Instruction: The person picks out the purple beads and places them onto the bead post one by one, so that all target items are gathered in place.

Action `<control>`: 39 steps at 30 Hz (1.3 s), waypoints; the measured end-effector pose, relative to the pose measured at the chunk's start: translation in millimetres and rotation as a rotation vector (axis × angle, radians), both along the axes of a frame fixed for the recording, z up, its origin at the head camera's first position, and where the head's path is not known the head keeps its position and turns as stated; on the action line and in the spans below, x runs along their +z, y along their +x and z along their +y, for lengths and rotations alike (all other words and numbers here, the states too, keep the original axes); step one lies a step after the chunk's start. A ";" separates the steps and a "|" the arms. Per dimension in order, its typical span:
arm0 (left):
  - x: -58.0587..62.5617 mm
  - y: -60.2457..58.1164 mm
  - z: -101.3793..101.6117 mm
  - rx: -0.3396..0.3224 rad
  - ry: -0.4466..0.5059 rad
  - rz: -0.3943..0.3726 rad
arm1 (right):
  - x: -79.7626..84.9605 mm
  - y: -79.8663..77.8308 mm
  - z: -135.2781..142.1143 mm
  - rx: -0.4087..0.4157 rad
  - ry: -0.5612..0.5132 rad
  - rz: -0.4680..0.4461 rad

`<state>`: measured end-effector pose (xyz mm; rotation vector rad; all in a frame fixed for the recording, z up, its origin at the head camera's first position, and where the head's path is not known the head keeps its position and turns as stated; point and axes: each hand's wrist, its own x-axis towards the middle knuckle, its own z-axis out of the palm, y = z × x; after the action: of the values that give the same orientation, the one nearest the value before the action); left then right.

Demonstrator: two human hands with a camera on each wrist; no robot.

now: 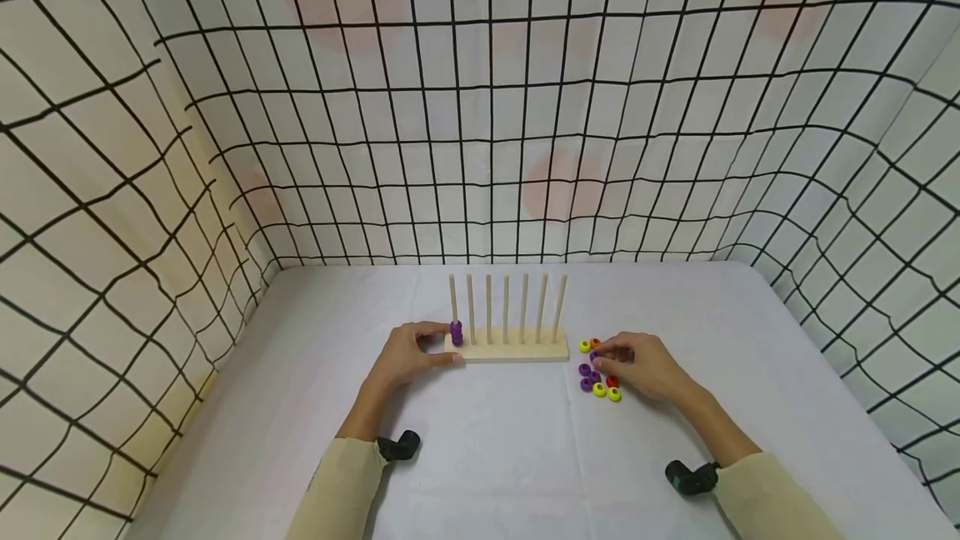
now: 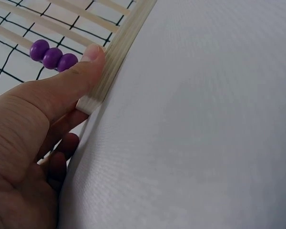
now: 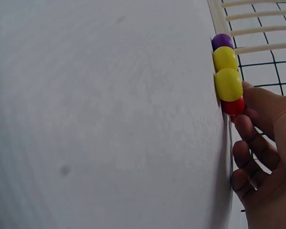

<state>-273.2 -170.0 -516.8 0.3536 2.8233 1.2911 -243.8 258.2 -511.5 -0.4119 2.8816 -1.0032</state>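
Observation:
A pale wooden peg rack (image 1: pixel 510 352) stands on the table, with several upright pegs in a row. Three purple beads (image 2: pixel 52 58) are stacked low on its leftmost peg. My left hand (image 1: pixel 405 354) grips the rack's left end, thumb on the front of the base and fingers behind it. Right of the rack lies a group of loose beads in purple, yellow (image 1: pixel 614 394), red (image 1: pixel 612 382) and orange (image 1: pixel 595 343). Among them my right hand (image 1: pixel 643 365) pinches a purple bead (image 1: pixel 594 356) between thumb and fingertips; in the right wrist view nearer beads hide it.
White cloth covers the table (image 1: pixel 487 457). Black netting (image 1: pixel 491 115) over white sheeting rises behind the table and on both sides. Each wrist wears a small black camera, one at the left sleeve (image 1: pixel 337 482) and one at the right sleeve (image 1: pixel 772 494).

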 end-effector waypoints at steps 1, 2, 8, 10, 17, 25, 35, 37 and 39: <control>0.0 0.3 0.0 0.000 0.002 0.000 | 1.6 0.3 -0.1 -0.005 -0.001 0.001; 0.3 0.8 0.0 0.000 0.005 -0.003 | 3.5 0.7 -0.3 -0.007 -0.002 0.004; -0.1 0.9 -0.6 0.003 0.003 -0.010 | 14.9 0.0 0.6 -0.015 0.014 0.054; -0.3 0.3 -0.8 0.005 -0.004 -0.015 | 19.0 -1.0 1.4 -0.012 0.027 0.073; -1.3 -0.2 -1.1 0.012 -0.008 -0.027 | 38.8 -4.3 2.4 -0.012 0.027 0.129; -2.1 -1.1 -1.2 0.018 -0.010 -0.018 | 66.3 -11.3 0.6 -0.027 0.015 0.191; 2.1 -1.2 -0.5 0.030 0.015 -0.070 | 97.8 -14.7 -13.7 -0.016 -0.021 0.253; 3.7 -1.5 -0.3 0.034 0.025 -0.088 | 102.8 -15.2 -17.3 -0.012 -0.025 0.261; 5.3 -1.6 -0.3 0.036 0.039 -0.107 | 107.9 -16.0 -21.4 -0.007 -0.032 0.265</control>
<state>-274.8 -170.2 -511.5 0.2288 2.7321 1.3305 -259.8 236.8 -403.7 -0.5782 3.1030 -1.0715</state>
